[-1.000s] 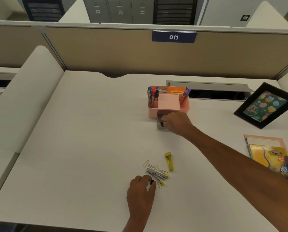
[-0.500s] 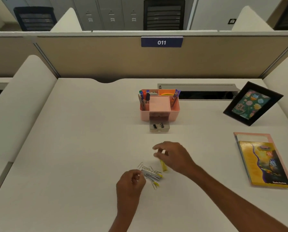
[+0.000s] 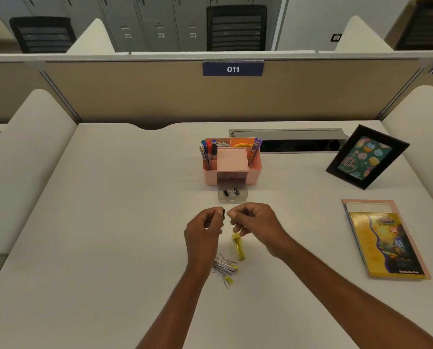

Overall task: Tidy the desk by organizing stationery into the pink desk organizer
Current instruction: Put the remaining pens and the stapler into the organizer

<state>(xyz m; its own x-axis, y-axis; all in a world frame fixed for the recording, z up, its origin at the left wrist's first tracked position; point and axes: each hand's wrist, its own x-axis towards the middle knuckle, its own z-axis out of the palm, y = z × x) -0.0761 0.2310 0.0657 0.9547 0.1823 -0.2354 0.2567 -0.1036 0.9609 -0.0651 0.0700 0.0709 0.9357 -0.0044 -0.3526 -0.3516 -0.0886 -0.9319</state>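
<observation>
The pink desk organizer [image 3: 231,172] stands mid-desk with pens in its side slots. Its small clear drawer [image 3: 232,193] is pulled out and holds a black binder clip. My left hand [image 3: 204,229] and my right hand [image 3: 255,222] are raised together in front of the drawer. The left pinches a small black binder clip [image 3: 223,212] at its fingertips, and the right pinches the clip's other side. A thin wire clip shows under my right hand. Below lie a yellow clip-like piece [image 3: 238,246] and a heap of paper clips and staples [image 3: 224,268].
A black picture frame [image 3: 366,157] leans at the right rear. Notebooks with a yellow cover [image 3: 384,240] lie at the right. A cable slot [image 3: 286,134] runs behind the organizer. Cubicle partitions enclose the white desk [image 3: 109,222].
My right hand left the drawer, swept down to the clip heap and rose again. My left hand lifted off the heap with a black clip. Both hands now meet in mid-air.
</observation>
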